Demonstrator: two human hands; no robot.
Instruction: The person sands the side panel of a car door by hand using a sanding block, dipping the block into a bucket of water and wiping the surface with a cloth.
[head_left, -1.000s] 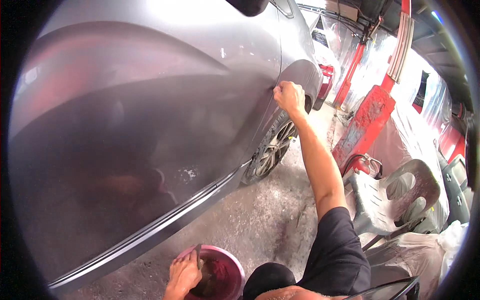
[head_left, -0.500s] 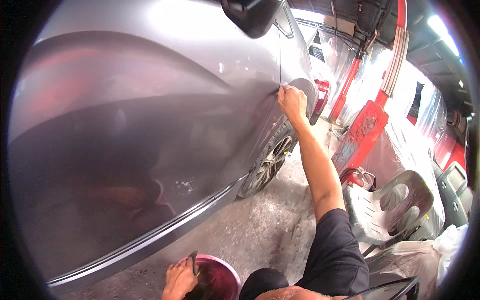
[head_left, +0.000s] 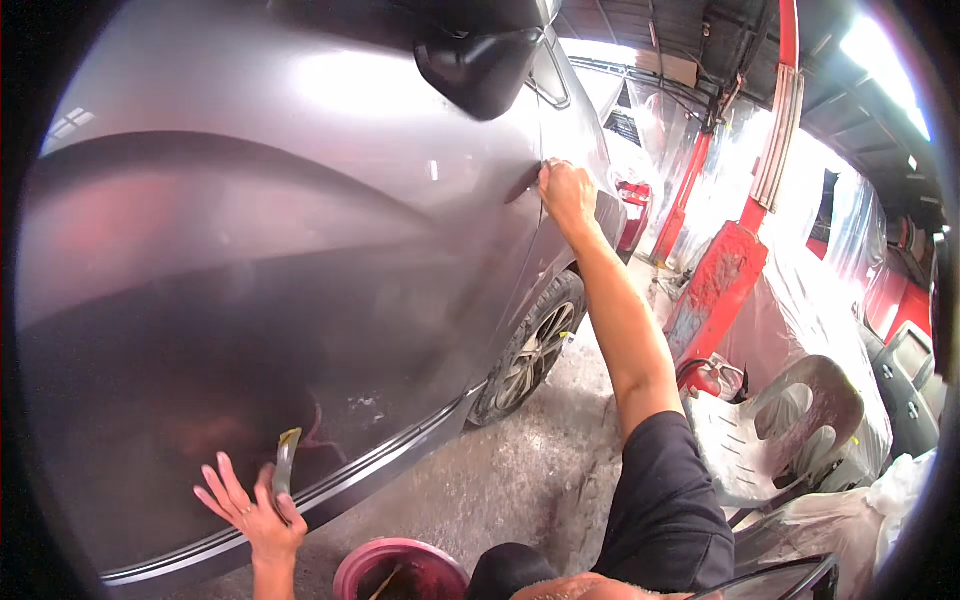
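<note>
Basically, a thin strip [head_left: 287,461], lower left, is pinched in the left hand [head_left: 270,523], spare fingers spread; probably light and bendy, best held midway. The right hand [head_left: 569,197], upper centre, is curled; contents can't be told.

Left hand [head_left: 270,522] low — fingers [head_left: 233,484] fanned upward, right arm [head_left: 630,335] stretched far forward — right hand [head_left: 568,194] curled

Was a car workshop: grey car [head_left: 330,240] along the left edge of the stained floor [head_left: 545,450]; red posts [head_left: 715,285], plastic sheeting [head_left: 810,310], grimy chair [head_left: 725,450] along its right.
</note>
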